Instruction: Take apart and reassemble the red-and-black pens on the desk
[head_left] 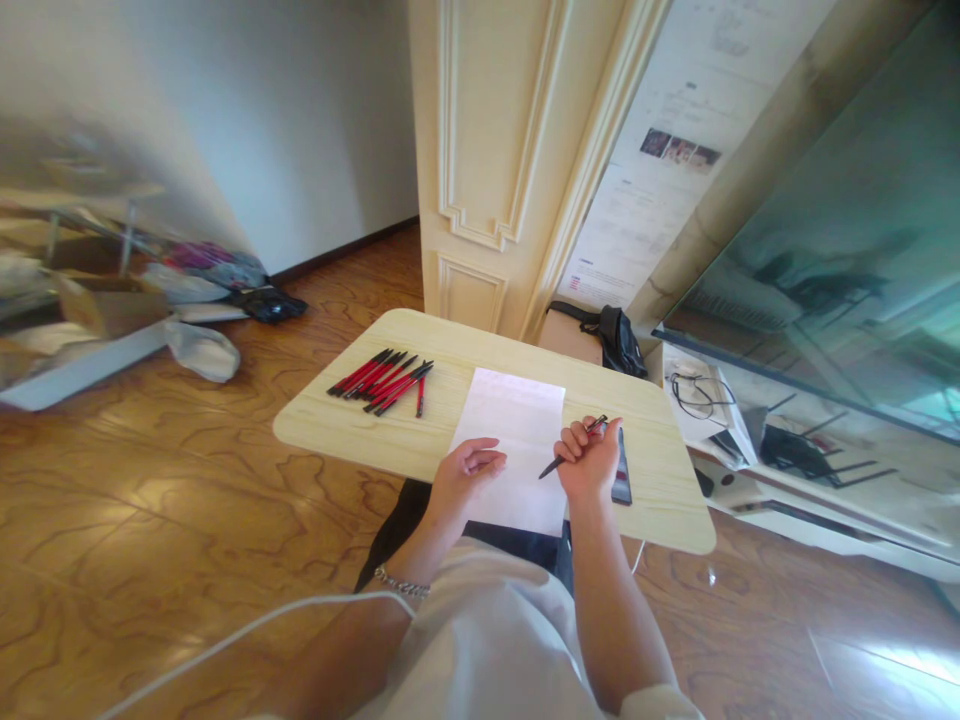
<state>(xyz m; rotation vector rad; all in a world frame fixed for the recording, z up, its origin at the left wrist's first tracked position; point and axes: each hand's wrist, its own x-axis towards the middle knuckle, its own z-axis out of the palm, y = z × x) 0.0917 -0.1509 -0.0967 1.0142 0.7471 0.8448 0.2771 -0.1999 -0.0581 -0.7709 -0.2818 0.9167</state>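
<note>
The right hand (pixel 589 458) wraps its grip around a pen (pixel 553 467) over paper (pixel 517 420) on the tabletop (pixel 660 480); the left hand (pixel 463 480) has its grip loosely curled (apparently empty). Handling the pen seems the step in hand; marking the paper would call for lowering it.
</note>
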